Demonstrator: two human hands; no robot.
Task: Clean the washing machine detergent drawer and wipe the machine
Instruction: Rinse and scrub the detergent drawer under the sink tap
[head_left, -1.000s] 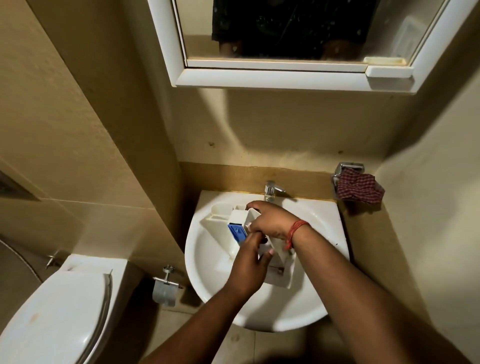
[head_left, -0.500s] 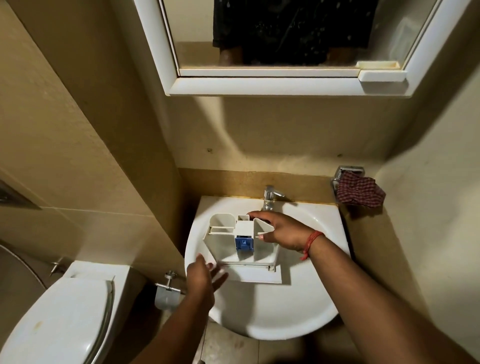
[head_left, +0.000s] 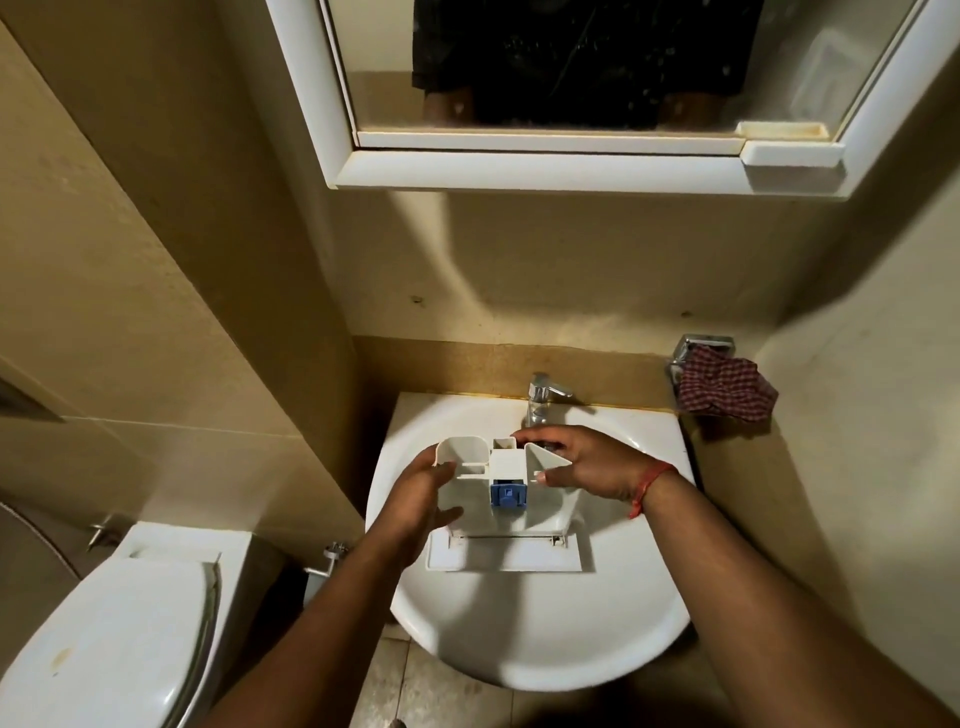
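Observation:
A white detergent drawer (head_left: 506, 553) with a blue insert (head_left: 507, 494) lies over the white washbasin (head_left: 545, 639), its front panel toward me. My left hand (head_left: 421, 501) grips the drawer's left wall, thumb over the rim. My right hand (head_left: 582, 462) holds the right compartment, with its thumb on the near edge and its fingers over the back end under the tap (head_left: 543, 397).
A checked red cloth (head_left: 724, 387) hangs on a chrome holder on the right wall. A white toilet (head_left: 119, 639) stands at lower left. A white-framed mirror cabinet (head_left: 571, 166) hangs above the basin. Walls close in on both sides.
My left hand rose from the basin's front left rim and took hold of the drawer's left side. The drawer turned square to me. My right hand kept its hold.

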